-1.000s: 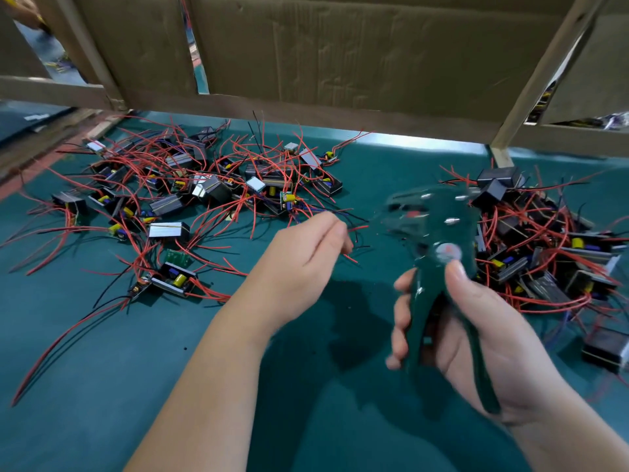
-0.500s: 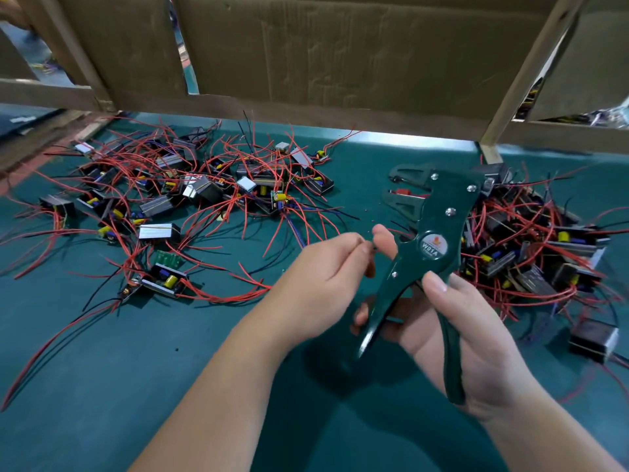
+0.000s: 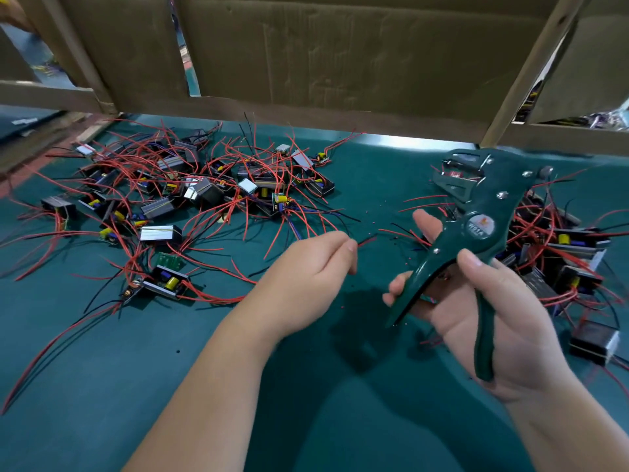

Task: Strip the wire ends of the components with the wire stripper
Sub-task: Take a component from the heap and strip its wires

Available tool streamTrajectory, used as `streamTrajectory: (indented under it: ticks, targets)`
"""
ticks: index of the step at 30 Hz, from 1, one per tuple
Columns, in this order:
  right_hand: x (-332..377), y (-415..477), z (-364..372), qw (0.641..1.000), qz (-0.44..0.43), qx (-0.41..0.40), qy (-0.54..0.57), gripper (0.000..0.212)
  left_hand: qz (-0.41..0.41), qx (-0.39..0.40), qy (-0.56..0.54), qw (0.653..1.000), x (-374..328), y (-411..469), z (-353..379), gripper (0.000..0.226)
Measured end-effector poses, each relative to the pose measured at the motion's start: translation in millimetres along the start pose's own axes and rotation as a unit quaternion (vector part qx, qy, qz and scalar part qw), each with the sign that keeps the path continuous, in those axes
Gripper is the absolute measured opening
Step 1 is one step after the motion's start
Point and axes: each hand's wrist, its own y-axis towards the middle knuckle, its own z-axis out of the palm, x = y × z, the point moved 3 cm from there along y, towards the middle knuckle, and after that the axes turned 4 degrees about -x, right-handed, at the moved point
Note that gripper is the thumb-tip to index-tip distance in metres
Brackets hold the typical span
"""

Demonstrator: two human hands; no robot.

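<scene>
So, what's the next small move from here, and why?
Probably bring the red wire into the open head of the wire stripper. The left hand pinches the wire with its tip sticking out free, the right hand holds the stripper with handles spread, and the tip is clearly apart from the tool's head.

The round label [image 3: 480,227] on the wire stripper [image 3: 507,195] is showing what is looking like "W01A", sitting just above the thumb of the right hand [image 3: 493,318] gripping the handles; the small orange emblem over those letters is coming through too blurred to read.
</scene>
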Motion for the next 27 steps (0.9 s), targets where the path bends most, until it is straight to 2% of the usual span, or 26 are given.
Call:
streamTrajectory:
  ticks: [2, 6, 8, 10, 12, 15, 17, 19, 20, 27]
  targets:
    - [1, -1, -2, 1.000, 0.009, 0.003, 0.002, 0.055, -0.007, -0.015, -0.064, 0.998, 1, 1, -4, 0.030]
    - [-5, -3, 0, 1.000, 0.024, 0.014, 0.006, 0.055, 0.018, -0.008, -0.002, 1.000, 1, -1, -3, 0.026]
    - [-7, -4, 2, 0.999, 0.029, 0.023, 0.010, 0.050, 0.022, -0.005, -0.021, 1.000, -2, -2, 0, 0.021]
    - [-9, -6, 5, 0.998, 0.044, 0.039, 0.019, 0.049, 0.033, -0.033, -0.056, 0.997, -9, -2, 5, 0.018]
    - [-11, -8, 10, 0.995, 0.058, 0.068, 0.041, 0.059, 0.048, -0.075, -0.069, 0.994, -14, -2, 8, 0.014]
    - [-14, -10, 15, 0.989, 0.088, 0.093, 0.076, 0.069, 0.066, -0.135, -0.032, 0.988, -20, -3, 8, 0.012]
    - [-15, -10, 18, 0.985, 0.103, 0.106, 0.088, 0.071, 0.039, -0.121, -0.113, 0.985, -22, -5, 9, 0.013]
    - [-16, -11, 21, 0.982, 0.116, 0.121, 0.088, 0.070, -0.014, -0.092, -0.232, 0.968, -23, -5, 9, 0.014]
    - [-15, -11, 22, 0.981, 0.121, 0.126, 0.086, 0.070, -0.028, -0.094, -0.258, 0.961, -23, -5, 7, 0.015]
    - [-22, -14, 25, 0.971, 0.161, 0.153, 0.087, 0.064, -0.050, -0.131, -0.333, 0.933, -15, 1, -8, 0.023]
